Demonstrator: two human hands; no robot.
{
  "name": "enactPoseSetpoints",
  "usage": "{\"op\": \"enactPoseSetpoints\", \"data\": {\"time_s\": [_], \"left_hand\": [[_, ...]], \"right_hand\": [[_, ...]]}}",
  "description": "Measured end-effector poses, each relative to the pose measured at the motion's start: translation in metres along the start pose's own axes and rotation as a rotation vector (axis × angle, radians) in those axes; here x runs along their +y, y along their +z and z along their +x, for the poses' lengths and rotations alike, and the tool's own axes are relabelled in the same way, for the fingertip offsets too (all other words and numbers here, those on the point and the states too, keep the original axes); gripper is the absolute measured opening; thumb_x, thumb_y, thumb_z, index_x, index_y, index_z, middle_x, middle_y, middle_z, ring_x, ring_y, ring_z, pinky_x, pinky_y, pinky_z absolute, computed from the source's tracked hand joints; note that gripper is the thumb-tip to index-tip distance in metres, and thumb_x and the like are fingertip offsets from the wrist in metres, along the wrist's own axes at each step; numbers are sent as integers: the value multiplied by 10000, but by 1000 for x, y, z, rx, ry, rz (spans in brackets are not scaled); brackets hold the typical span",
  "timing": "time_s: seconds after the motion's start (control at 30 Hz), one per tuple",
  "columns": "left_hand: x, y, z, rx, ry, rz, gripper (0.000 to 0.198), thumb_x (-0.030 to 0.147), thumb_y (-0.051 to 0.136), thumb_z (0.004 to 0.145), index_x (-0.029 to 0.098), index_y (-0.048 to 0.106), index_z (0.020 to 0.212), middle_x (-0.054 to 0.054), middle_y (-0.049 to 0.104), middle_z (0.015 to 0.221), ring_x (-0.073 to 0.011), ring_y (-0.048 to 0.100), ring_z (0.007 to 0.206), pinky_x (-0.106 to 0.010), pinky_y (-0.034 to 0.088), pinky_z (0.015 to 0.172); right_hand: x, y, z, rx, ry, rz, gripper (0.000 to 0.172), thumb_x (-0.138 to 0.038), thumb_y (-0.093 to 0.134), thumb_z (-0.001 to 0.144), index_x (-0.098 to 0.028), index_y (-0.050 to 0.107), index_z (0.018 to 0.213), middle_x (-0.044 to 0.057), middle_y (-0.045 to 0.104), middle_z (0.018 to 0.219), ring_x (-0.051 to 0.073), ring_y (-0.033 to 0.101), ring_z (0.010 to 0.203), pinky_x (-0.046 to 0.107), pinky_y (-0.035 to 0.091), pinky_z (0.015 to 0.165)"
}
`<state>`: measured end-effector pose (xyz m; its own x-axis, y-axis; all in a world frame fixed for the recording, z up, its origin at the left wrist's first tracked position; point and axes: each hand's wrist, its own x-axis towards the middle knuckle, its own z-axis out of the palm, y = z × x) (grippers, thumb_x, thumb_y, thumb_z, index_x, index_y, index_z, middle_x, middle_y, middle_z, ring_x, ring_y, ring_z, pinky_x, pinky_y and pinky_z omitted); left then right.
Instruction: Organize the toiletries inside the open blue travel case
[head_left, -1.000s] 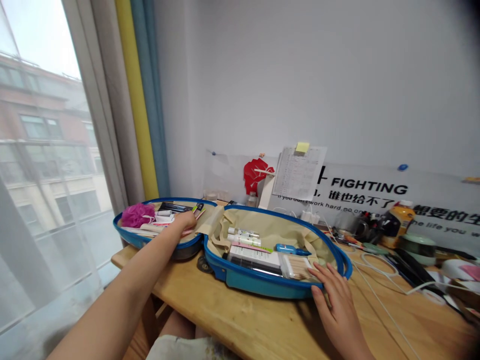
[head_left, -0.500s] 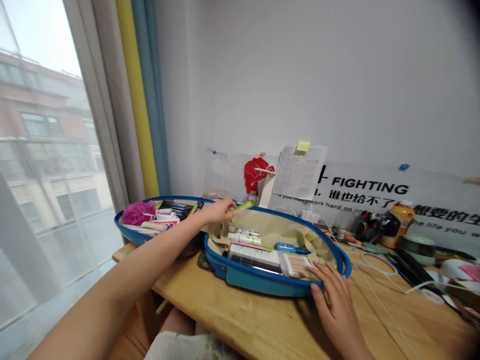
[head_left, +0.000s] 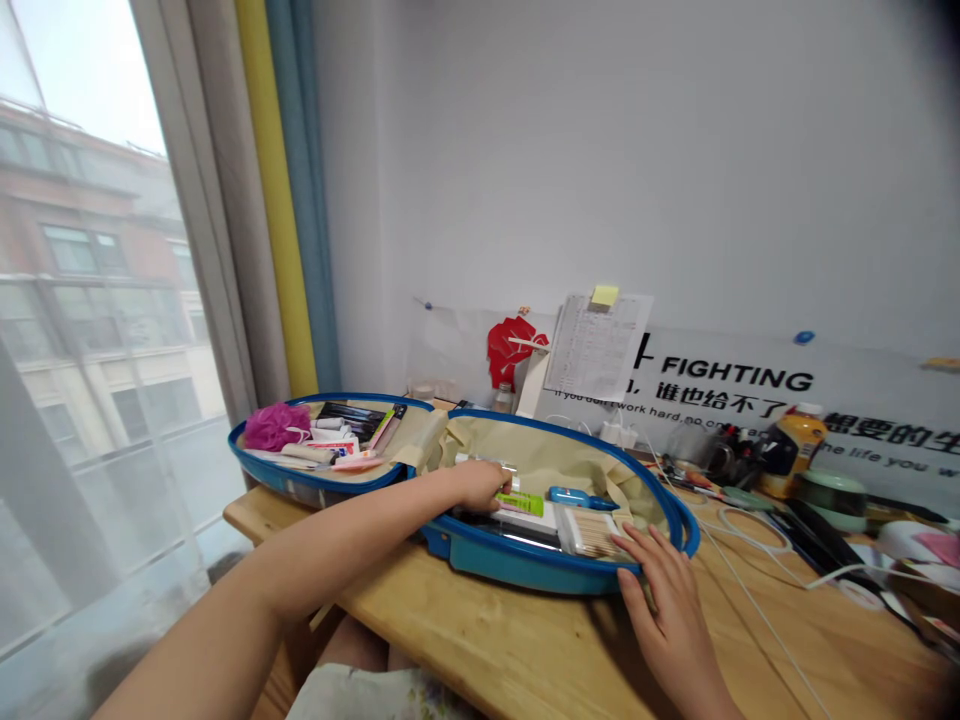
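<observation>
My left hand [head_left: 484,487] is inside the right half of an open blue suitcase [head_left: 517,573], its fingers closed on a small lime-green tube [head_left: 523,502]. Under the tube lies a white box [head_left: 534,518]; part of it is hidden. Close by are a blue bottle [head_left: 576,497] with a dark tip and a clear pack of cotton swabs [head_left: 591,532]. My right hand [head_left: 667,585] rests with fingers spread on the front right rim, fingertips close to the swabs.
The suitcase's left half holds a purple bath puff [head_left: 275,427], dark packets [head_left: 352,420] and several tubes. On the wooden table [head_left: 480,640], cables [head_left: 757,540], an orange bottle [head_left: 796,450] and a pale green jar [head_left: 832,497] stand right. A window is left.
My left hand has come down from above the suitcase's back rim, moving right and nearer, with the green tube onto the contents. My right hand stays on the rim.
</observation>
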<state>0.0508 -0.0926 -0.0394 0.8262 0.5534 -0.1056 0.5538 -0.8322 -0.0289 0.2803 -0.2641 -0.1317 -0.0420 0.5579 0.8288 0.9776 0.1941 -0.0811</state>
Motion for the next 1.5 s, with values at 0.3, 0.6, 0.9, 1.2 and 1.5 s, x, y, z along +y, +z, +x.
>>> {"op": "enactPoseSetpoints", "data": {"time_s": [0.3,0.6,0.9,1.2,1.5], "left_hand": [[0,3,-2,63,-12,-11,316,283,635,751,193,594,1051,-100,557,1143,-242,555,1087,-313,451,925],[0,3,2,-26,-107,-149,329,279,616,739,197,553,1051,-87,598,1150,-223,596,1016,-303,478,851],[0,3,0,-23,-89,-239,467,215,608,730,198,502,1185,-83,618,1195,-222,601,1061,-305,476,872],[-13,-1,5,123,-57,-244,624,419,620,779,195,438,1332,-97,501,1359,-210,501,1216,-292,391,1007],[-146,-13,-40,329,-837,-157,435,346,396,876,115,586,1192,-207,603,1199,-307,561,1123,-394,433,924]], "right_hand": [[3,2,-2,-11,27,9,334,-390,379,913,-242,557,1154,83,612,1205,299,480,1220,565,362,983],[3,3,-3,-5,42,17,337,-399,376,913,-240,557,1149,84,607,1216,300,469,1231,565,368,978],[5,3,-4,-41,74,28,358,-411,369,909,-238,573,1147,85,608,1218,298,469,1239,562,350,1004],[5,2,-3,-22,22,6,337,-386,390,908,-238,560,1158,80,612,1209,305,476,1225,569,371,976],[5,1,-3,-47,57,20,354,-410,386,904,-244,564,1161,80,611,1214,299,470,1241,571,354,1007]]}}
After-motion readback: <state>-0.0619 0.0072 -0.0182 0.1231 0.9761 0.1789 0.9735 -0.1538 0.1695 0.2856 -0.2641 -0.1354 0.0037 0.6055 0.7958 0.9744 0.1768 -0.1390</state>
